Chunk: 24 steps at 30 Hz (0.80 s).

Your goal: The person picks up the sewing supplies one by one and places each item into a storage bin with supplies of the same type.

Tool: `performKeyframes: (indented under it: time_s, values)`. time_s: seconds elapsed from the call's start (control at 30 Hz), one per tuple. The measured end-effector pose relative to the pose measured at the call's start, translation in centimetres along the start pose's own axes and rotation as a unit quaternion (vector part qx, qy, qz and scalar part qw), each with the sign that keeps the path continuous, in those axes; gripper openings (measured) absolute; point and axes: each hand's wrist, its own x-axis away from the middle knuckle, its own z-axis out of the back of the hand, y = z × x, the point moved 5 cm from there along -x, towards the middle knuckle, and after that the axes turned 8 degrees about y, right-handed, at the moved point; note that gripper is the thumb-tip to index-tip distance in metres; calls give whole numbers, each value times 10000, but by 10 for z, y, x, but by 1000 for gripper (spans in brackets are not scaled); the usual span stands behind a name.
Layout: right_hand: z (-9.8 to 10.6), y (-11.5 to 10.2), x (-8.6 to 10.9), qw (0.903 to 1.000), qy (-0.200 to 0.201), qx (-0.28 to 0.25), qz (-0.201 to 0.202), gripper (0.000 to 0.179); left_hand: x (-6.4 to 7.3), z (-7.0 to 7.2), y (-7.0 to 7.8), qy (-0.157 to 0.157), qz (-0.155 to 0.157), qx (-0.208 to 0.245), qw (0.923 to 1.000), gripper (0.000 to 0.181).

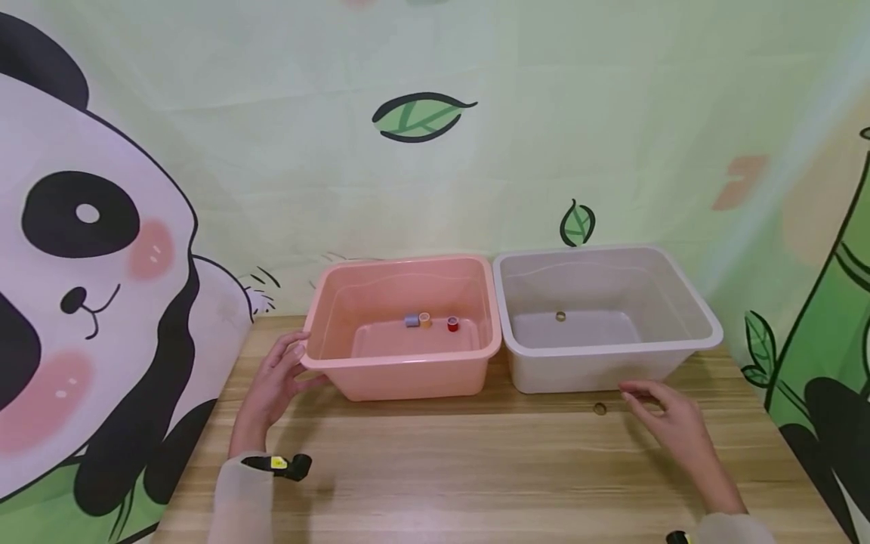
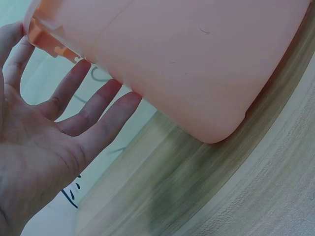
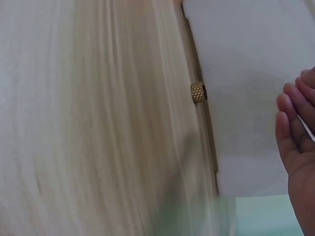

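My left hand [image 1: 275, 378] is at the left end of the pink bin [image 1: 408, 381]. In the left wrist view its fairly straight fingers touch the bin's side and rim. My right hand [image 1: 669, 423] hovers in front of the grey bin [image 1: 578, 370], thumb and index finger near each other, nothing visible between them. Just left of those fingertips, a gold textured ring [image 1: 600, 409] rests on the table; the right wrist view shows the ring [image 3: 198, 92] standing close to the grey bin's base. Another gold ring [image 1: 560, 316] lies inside the grey bin.
Inside the pink bin are a small blue cylinder [image 1: 411, 321], an orange one [image 1: 424, 320] and a red one [image 1: 452, 324]. Both bins stand side by side on the wooden table [image 1: 435, 468], before a printed panda backdrop [image 1: 292, 174].
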Motion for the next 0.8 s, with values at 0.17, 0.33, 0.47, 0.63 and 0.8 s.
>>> performKeyframes:
  time_s: [0.17, 0.33, 0.47, 0.63, 0.8]
  values:
    - [-5, 7, 1, 9994, -271, 221, -21, 17, 0, 0, -1, 79, 98, -74, 9999, 33]
    - [-10, 10, 1, 9983, -385, 400, 160, 17, 1, -1, 0, 102, 121, -73, 9998, 32]
    - [-15, 10, 2, 9972, -425, 485, 369, 18, 2, 0, 1, 107, 113, -78, 9998, 31]
    - [-20, 12, 3, 9967, -403, 456, 538, 20, 1, 0, 0, 115, 117, -67, 9998, 30]
    - [-24, 15, 3, 9955, -552, 493, 591, 25, 0, 0, -1, 125, 114, -78, 9998, 30]
